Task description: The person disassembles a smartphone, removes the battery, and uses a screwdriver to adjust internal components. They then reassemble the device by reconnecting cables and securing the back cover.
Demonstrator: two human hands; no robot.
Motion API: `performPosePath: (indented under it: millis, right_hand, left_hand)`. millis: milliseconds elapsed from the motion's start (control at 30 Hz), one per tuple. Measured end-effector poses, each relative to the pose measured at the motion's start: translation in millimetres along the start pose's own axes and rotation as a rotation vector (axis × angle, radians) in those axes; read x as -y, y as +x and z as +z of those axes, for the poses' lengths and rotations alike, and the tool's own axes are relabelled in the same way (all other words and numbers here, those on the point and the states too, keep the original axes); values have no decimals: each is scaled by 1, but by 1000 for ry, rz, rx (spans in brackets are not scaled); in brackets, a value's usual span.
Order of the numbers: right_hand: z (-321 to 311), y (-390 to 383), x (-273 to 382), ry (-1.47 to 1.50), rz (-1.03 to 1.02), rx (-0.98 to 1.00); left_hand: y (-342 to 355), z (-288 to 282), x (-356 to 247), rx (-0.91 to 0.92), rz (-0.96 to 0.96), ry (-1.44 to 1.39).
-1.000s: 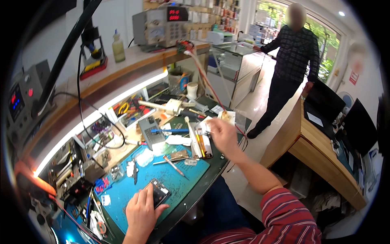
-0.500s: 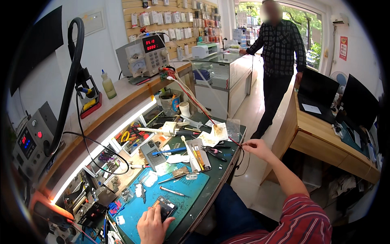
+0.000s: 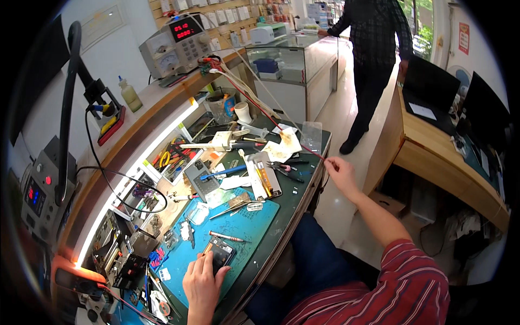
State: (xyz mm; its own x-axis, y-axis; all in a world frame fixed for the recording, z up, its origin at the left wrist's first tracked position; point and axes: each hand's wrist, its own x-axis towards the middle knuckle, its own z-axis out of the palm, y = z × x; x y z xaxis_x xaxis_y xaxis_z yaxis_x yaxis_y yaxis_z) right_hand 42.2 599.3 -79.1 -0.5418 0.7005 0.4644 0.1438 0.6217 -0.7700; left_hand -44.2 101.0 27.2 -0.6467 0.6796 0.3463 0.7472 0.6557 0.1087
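An opened smartphone point(image 3: 222, 252) with its inner parts bare lies on the blue work mat point(image 3: 259, 216). My left hand point(image 3: 203, 279) grips its near end, with fingers along one side and the thumb at the other. Over the right edge of the bench, my right hand point(image 3: 340, 172) pinches a thin red cable point(image 3: 311, 152) between thumb and fingertips. That cable runs back toward the bench power supply point(image 3: 176, 44) on the shelf. Just beyond the phone on the mat lies a small screwdriver point(image 3: 227, 236). Tweezers point(image 3: 230, 208) rest farther back.
Pliers point(image 3: 287, 171), a blue pry tool point(image 3: 223, 173) and stained papers point(image 3: 284, 145) crowd the bench's back half. At left stands a soldering station point(image 3: 40, 187) with a black cord. A person point(image 3: 374, 54) stands beyond, between a glass counter point(image 3: 281, 67) and a wooden desk point(image 3: 433, 154).
The view has tipped downward a little. My right hand still pinches the cable at the bench edge, its fingers now slightly differently turned. My left hand stays on the phone.
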Motion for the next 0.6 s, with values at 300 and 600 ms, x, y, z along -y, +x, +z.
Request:
performPosePath:
  millis: [300,600]
  right_hand:
    - [41,79,134,327,-410,-174]
    - [121,252,136,14,-394,208]
  left_hand:
    - [-3,2,3,-10,-15,50]
    - [0,4,10,47,-15,0]
